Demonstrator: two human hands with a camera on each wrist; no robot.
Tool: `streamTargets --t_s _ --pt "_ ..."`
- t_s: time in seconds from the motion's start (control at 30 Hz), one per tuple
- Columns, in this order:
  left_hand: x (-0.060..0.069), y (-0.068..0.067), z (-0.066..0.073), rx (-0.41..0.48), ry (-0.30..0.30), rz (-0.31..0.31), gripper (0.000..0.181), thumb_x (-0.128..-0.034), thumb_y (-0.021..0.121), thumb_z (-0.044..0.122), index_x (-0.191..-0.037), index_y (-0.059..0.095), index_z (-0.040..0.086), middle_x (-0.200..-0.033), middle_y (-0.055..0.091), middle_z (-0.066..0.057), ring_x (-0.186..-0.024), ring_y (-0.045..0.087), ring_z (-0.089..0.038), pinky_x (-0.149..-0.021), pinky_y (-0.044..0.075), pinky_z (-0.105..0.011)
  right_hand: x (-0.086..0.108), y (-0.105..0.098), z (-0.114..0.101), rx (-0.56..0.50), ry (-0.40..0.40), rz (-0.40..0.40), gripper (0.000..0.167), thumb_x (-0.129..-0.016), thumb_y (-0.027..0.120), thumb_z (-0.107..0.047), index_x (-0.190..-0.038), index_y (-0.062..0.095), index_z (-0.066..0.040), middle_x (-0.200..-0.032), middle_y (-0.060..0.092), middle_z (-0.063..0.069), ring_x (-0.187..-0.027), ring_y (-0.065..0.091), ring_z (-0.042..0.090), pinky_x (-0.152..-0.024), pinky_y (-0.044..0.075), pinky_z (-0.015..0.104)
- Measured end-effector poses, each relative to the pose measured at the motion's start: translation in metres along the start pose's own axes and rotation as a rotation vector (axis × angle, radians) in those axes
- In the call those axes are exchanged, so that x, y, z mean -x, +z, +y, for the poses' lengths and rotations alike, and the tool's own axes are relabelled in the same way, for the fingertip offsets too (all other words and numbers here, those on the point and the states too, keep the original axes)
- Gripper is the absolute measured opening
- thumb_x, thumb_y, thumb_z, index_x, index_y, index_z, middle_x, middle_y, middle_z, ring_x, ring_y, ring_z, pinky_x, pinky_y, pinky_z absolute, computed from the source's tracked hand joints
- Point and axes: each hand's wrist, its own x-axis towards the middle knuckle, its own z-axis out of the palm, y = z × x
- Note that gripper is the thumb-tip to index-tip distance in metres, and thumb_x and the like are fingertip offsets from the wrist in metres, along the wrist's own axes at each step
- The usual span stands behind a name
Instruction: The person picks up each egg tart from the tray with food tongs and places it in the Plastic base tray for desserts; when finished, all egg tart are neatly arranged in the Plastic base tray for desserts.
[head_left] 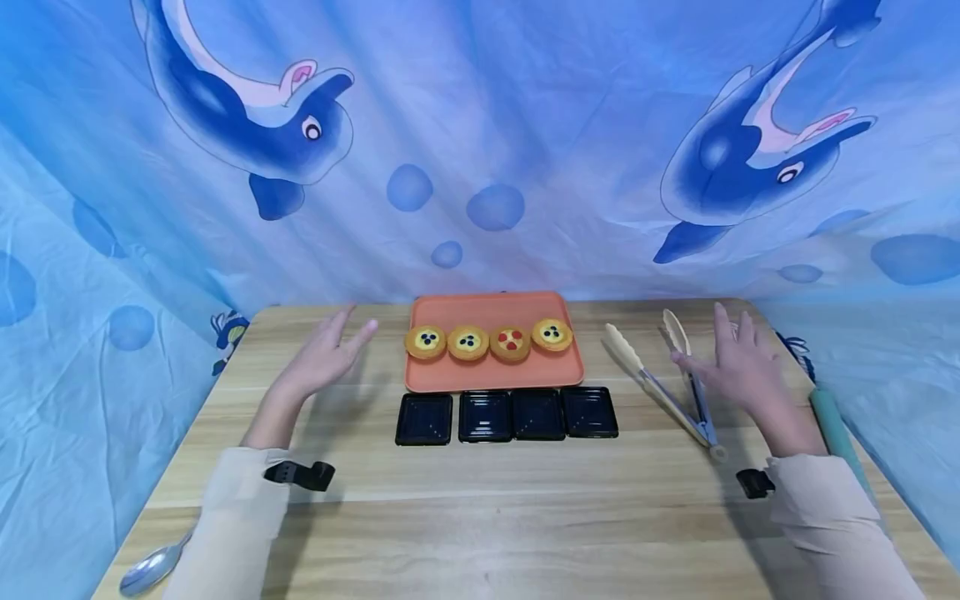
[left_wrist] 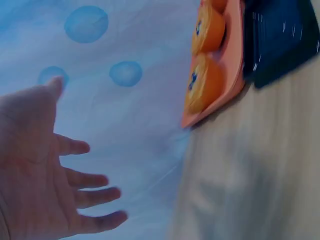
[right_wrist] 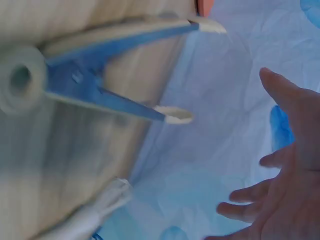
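- Head view: the right hand point(head_left: 738, 367) is the nearer of the two to the tongs point(head_left: 677, 408), which lie on the worktop point(head_left: 487, 533), mostly to its left. Its fingers are spread and hold nothing; the thumb points left, over the tongs' right arm as this camera sees it.
- Head view: the tongs' long axis runs away from the person, slanting left from the hinge at the near end to the pale tips at the far end, with both arms parted in a V. That line is close to the right forearm's, so, as I judge it, a grasp would hinge on moving sideways to the left and down.
- Head view: the left hand point(head_left: 322, 358), fingers spread and bare, is left of the orange tray point(head_left: 495, 308) with its four tarts point(head_left: 468, 342); four black containers point(head_left: 485, 417) line the near side. It is well apart from the tongs.
- Left wrist view: the fingers fan out, touching nothing; tray and tarts appear beyond them, upper right.
- Right wrist view: the tongs' tips point towards the hand's side, hinge at the left edge. Blue backdrop point(right_wrist: 210, 75) shows between thumb and tips, so they look apart; how high the hand hovers I cannot tell.
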Motion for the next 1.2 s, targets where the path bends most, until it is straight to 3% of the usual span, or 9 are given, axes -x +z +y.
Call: streamTargets --t_s 0.13,0.23,0.33,0.4,0.63,0.9,0.97,1.07,1.2 --pt "-0.005 0.026 -0.008 0.212 -0.05 -0.057 0.085 -0.0969 0.06 0.047 -0.157 0.019 0.002 -0.155 0.026 -0.03 -0.136 0.033 -0.049 -0.106 0.037 -0.062 0.004 0.014 0.001 -0.078 0.036 -0.057 0.12 -0.089 0.057 -0.066 -0.15 -0.01 0.013 -0.145 0.003 0.052 -0.129 0.013 0.069 -0.093 0.025 0.082" --pt "-0.012 0.047 -0.01 0.373 -0.116 -0.065 0.074 -0.0964 0.065 0.028 -0.153 0.028 -0.003 -0.146 0.038 -0.031 -0.131 0.042 -0.045 -0.096 0.05 -0.053 0.006 0.025 0.0 -0.092 0.054 -0.073 0.126 -0.086 0.061 -0.068 -0.147 -0.008 0.019 -0.139 0.018 0.054 -0.122 0.029 0.067 -0.091 0.035 0.076" --pt "-0.02 0.064 -0.01 0.52 -0.171 -0.047 0.065 -0.096 0.063 0.014 -0.149 0.032 -0.008 -0.139 0.043 -0.03 -0.125 0.047 -0.042 -0.088 0.056 -0.044 0.008 0.034 -0.003 -0.1 0.084 -0.098 0.129 -0.082 0.064 -0.07 -0.146 0.0 0.022 -0.116 0.047 0.047 -0.095 0.055 0.055 -0.073 0.05 0.062" --pt "-0.023 0.072 -0.009 0.569 -0.196 -0.032 0.061 -0.0956 0.062 0.009 -0.146 0.035 -0.011 -0.135 0.046 -0.031 -0.121 0.05 -0.041 -0.087 0.057 -0.04 0.009 0.038 -0.004 -0.107 0.109 -0.116 0.129 -0.08 0.066 -0.071 -0.145 0.005 0.023 -0.102 0.053 0.04 -0.079 0.059 0.044 -0.061 0.051 0.052" --pt "-0.028 0.09 -0.005 0.585 -0.243 -0.014 0.047 -0.0935 0.058 -0.001 -0.136 0.045 -0.016 -0.128 0.052 -0.03 -0.112 0.056 -0.036 -0.081 0.057 -0.032 0.01 0.053 -0.006 -0.13 0.183 -0.158 0.121 -0.077 0.071 -0.068 -0.14 0.02 0.022 -0.099 0.053 0.033 -0.073 0.057 0.035 -0.054 0.049 0.041" --pt "-0.029 0.092 -0.007 0.564 -0.262 0.003 0.053 -0.0839 0.061 -0.01 -0.135 0.048 -0.014 -0.124 0.056 -0.028 -0.108 0.059 -0.036 -0.077 0.058 -0.029 0.007 0.063 -0.007 -0.124 0.216 -0.12 0.129 -0.076 0.075 -0.065 -0.144 0.01 0.024 -0.097 0.055 0.03 -0.075 0.056 0.035 -0.057 0.048 0.042" --pt "-0.029 0.092 -0.007 0.569 -0.268 -0.002 0.054 -0.0822 0.061 -0.012 -0.135 0.049 -0.013 -0.123 0.057 -0.028 -0.108 0.06 -0.036 -0.077 0.058 -0.03 0.007 0.065 -0.006 -0.134 0.221 -0.114 0.116 -0.077 0.075 -0.063 -0.139 0.026 0.021 -0.093 0.056 0.025 -0.073 0.055 0.033 -0.055 0.047 0.041" --pt "-0.029 0.092 -0.007 0.575 -0.259 -0.008 0.055 -0.0815 0.061 -0.013 -0.135 0.049 -0.013 -0.123 0.057 -0.028 -0.108 0.061 -0.037 -0.078 0.059 -0.033 0.008 0.066 -0.005 -0.164 0.227 -0.1 0.087 -0.078 0.076 -0.061 -0.117 0.047 0.012 -0.086 0.057 0.02 -0.068 0.054 0.03 -0.051 0.045 0.038" --pt "-0.028 0.092 -0.006 0.574 -0.255 0.0 0.054 -0.0797 0.061 -0.013 -0.132 0.051 -0.013 -0.119 0.059 -0.027 -0.102 0.062 -0.034 -0.074 0.059 -0.031 0.009 0.063 -0.004 -0.216 0.225 -0.073 0.067 -0.076 0.078 -0.059 -0.09 0.049 -0.001 -0.075 0.054 0.012 -0.063 0.05 0.026 -0.048 0.041 0.034"
